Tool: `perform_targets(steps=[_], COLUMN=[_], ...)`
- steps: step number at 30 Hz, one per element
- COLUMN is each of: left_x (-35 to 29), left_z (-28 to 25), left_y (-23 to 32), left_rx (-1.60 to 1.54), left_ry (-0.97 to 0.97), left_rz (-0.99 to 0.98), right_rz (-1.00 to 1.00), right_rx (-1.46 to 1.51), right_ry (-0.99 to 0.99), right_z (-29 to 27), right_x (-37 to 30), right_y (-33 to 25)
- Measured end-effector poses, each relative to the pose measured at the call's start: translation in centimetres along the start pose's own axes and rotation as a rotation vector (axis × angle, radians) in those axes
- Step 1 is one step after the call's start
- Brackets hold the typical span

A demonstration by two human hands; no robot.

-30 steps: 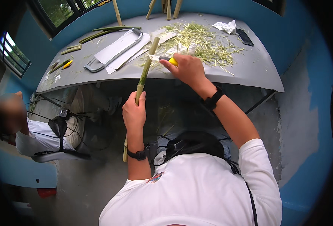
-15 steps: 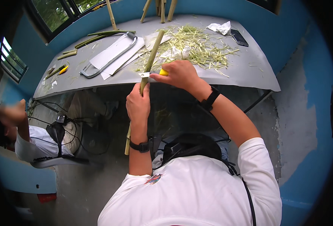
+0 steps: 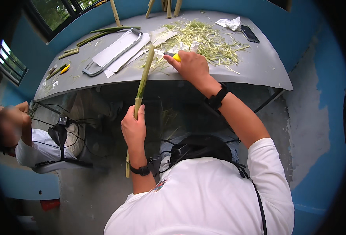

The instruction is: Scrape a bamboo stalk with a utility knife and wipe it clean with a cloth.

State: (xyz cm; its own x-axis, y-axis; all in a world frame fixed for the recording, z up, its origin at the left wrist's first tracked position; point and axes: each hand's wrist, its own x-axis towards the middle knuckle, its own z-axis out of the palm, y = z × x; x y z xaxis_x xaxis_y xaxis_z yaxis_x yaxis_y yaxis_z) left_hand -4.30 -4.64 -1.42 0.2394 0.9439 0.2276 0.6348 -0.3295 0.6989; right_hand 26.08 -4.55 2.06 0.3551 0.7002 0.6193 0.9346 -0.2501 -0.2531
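My left hand (image 3: 134,127) is wrapped around a long green bamboo stick (image 3: 145,74), which slants upward past the table's front edge. Its lower end shows beside my left wrist. In my right hand (image 3: 193,68) is a yellow-handled utility knife (image 3: 177,57), its blade pointing left toward the stick's upper end. A small gap seems to lie between blade tip and stick. Behind both hands, a heap of pale green bamboo shavings (image 3: 216,47) spreads over the grey table (image 3: 255,64).
A hacksaw (image 3: 120,59) rests on white paper sheets (image 3: 109,51). Several bamboo pieces (image 3: 92,38) and a yellow cutter (image 3: 65,69) lie at the table's left. A phone (image 3: 250,34) and crumpled tissue (image 3: 229,24) are at the back right. Another person (image 3: 44,143) sits on the left.
My left hand has come lower and nearer with the bamboo stick, whose top end has dropped. My right hand has moved up and right, taking the knife blade off the stick.
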Motion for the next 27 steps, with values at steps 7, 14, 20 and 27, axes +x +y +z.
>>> perform_targets(steps=[7,14,20,27], left_x=[2.5,6.3,7.2,6.7], left_z=[0.2,1.2,-0.1,-1.8], left_y=[0.8,2.4,4.3,1.9], left_rx=[-0.045,-0.073,-0.054,-0.068], left_ry=[-0.026,-0.029,-0.019,0.011], left_rz=[0.036,0.128,0.175,0.140], right_rz=[-0.099,-0.241,-0.263,-0.362], right_rx=[0.102,0.215,0.184,0.067], right_ry=[0.065,-0.094,-0.262,-0.177], right_z=[-0.5,-1.4,-3.2,-2.1], right_x=[-0.7,-0.4,1.2,1.3], right_y=[-1.3,-2.2,-5.0,-7.7])
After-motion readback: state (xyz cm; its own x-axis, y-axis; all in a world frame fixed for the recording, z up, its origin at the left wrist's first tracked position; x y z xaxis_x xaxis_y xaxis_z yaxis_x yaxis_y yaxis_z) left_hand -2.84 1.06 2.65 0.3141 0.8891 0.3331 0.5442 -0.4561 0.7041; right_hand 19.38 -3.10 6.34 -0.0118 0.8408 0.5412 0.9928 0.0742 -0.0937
